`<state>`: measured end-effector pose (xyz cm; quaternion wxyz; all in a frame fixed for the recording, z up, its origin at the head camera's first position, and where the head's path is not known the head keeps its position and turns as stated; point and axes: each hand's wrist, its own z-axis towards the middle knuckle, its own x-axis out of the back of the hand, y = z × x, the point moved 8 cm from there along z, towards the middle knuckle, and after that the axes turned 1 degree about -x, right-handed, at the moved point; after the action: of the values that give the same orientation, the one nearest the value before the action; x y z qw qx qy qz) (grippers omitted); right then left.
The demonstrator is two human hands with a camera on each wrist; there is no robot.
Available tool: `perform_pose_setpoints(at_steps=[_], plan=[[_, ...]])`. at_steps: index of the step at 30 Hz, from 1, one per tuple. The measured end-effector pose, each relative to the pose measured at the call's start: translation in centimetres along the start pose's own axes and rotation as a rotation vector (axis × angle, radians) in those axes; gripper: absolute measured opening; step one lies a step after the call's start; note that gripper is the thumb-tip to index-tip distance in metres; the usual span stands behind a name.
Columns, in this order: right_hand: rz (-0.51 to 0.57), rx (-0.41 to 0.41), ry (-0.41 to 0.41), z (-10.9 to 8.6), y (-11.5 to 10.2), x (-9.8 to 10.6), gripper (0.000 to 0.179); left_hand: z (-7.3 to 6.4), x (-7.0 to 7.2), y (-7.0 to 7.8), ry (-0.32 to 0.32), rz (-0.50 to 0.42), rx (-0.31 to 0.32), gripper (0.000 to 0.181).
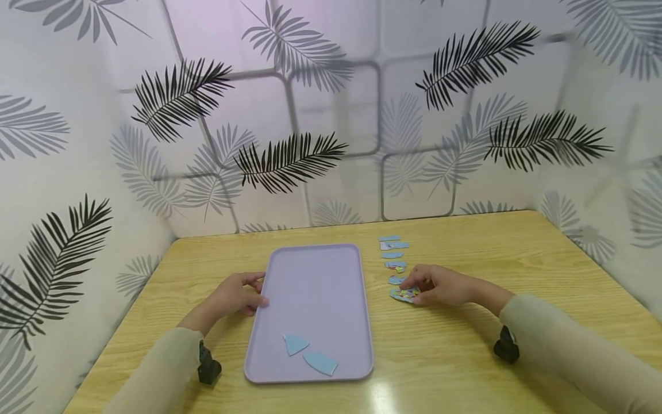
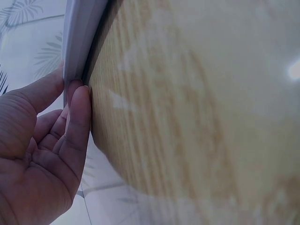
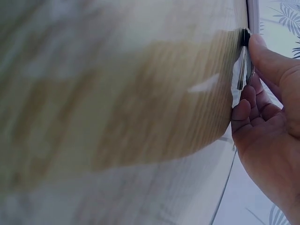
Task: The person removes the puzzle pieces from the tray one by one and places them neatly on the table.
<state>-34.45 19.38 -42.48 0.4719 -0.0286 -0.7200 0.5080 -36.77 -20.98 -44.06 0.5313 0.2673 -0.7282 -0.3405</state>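
Observation:
My left hand (image 1: 238,296) grips the left rim of a lilac tray (image 1: 315,305), with the thumb over the edge and the fingers along its outer side. The left wrist view shows the thumb and fingertips at the tray's pale rim (image 2: 84,37). On the right, my right hand (image 1: 442,286) pinches a flat, irregular printed piece (image 1: 403,295) with a multicoloured pattern and light blue edge. In the right wrist view the fingers (image 3: 241,112) meet the piece edge-on, low by the wood. Two plain light blue pieces, one roughly triangular (image 1: 295,344) and one longer (image 1: 320,363), lie in the tray's near end.
Several small light blue pieces lie in a column beyond my right hand, among them one with a white patch (image 1: 394,245) and one with a red and yellow print (image 1: 396,267). The wooden table (image 1: 439,368) meets a leaf-patterned wall covering (image 1: 331,195) behind and at both sides.

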Motion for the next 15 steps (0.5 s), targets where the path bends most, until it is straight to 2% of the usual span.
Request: perform_pose_setpoints(at_steps=[15], plan=[[-0.045,0.031,0.010,-0.16,0.02,0.08,0.035,0.01,0.01,0.04,-0.004,0.010,0.000,0.074]])
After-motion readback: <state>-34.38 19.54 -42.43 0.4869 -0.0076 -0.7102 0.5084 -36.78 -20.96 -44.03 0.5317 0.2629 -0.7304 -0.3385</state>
